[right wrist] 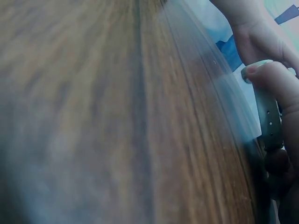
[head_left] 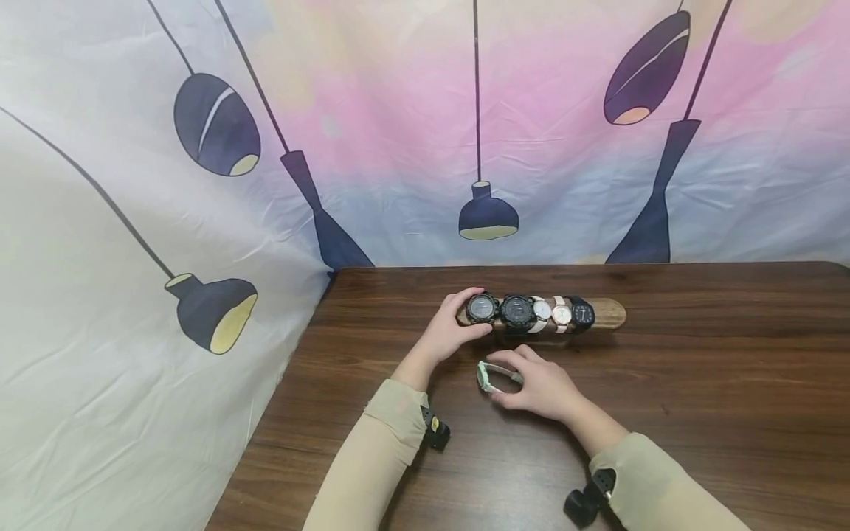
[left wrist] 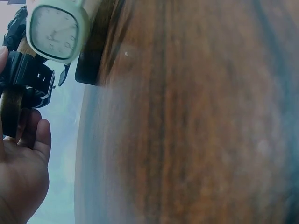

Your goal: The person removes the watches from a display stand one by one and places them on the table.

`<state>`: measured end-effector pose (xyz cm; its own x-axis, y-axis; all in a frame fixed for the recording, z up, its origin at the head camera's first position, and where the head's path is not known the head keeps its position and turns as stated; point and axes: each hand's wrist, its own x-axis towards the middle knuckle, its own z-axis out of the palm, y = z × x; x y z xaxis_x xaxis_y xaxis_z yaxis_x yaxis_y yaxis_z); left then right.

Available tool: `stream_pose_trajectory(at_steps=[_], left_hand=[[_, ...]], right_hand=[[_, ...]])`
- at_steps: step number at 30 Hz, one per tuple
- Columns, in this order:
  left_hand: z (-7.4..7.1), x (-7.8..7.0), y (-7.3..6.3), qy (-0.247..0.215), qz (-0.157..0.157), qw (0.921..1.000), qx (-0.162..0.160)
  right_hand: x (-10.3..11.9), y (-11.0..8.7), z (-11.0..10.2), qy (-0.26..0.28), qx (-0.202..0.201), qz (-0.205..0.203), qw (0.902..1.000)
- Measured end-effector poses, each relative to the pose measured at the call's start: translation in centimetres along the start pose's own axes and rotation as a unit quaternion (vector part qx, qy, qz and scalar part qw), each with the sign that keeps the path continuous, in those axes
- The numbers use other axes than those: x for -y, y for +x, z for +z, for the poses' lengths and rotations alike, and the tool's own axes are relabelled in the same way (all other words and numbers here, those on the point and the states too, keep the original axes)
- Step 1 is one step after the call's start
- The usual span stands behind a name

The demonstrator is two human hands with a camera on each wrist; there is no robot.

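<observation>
A wooden watch stand (head_left: 611, 313) holds several wristwatches in a row on its bar. My left hand (head_left: 443, 332) grips the stand's left end, thumb and fingers on either side of a bulky black watch (head_left: 481, 307). In the left wrist view, its fingers curl behind the end of the wooden bar (left wrist: 11, 112). Just in front of the stand, my right hand (head_left: 546, 385) pinches a mint-green watch (head_left: 482, 377) by its looped strap, dial facing left. The pale square dial (left wrist: 55, 31) shows in the left wrist view. A punched strap (right wrist: 268, 116) hangs below my right thumb in the right wrist view.
Beside the first black watch sit another black watch (head_left: 517, 313), two white-strapped watches, one of them rose-rimmed (head_left: 561, 315), and a square black watch (head_left: 583, 313). The brown wooden table (head_left: 717, 369) ends at a printed cloth backdrop (head_left: 412, 133).
</observation>
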<state>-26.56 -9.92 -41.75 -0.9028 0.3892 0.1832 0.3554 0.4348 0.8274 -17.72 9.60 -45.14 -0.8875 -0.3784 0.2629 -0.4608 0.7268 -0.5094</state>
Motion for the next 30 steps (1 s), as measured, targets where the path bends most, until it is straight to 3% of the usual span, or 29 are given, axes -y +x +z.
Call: stream_pose_trajectory(at_steps=[12,30], left_hand=[[-0.1,0.1,-0.1,0.003,-0.011,0.9998,0.014],[-0.3,0.1,0.0,0.006,-0.019,0.9996,0.02]], right_hand=[[1.0,0.2,0.5,-0.054,0.039,0.019,0.9976],[1.7,0.4,0.4,-0.063,0.048,0.03,0.9964]])
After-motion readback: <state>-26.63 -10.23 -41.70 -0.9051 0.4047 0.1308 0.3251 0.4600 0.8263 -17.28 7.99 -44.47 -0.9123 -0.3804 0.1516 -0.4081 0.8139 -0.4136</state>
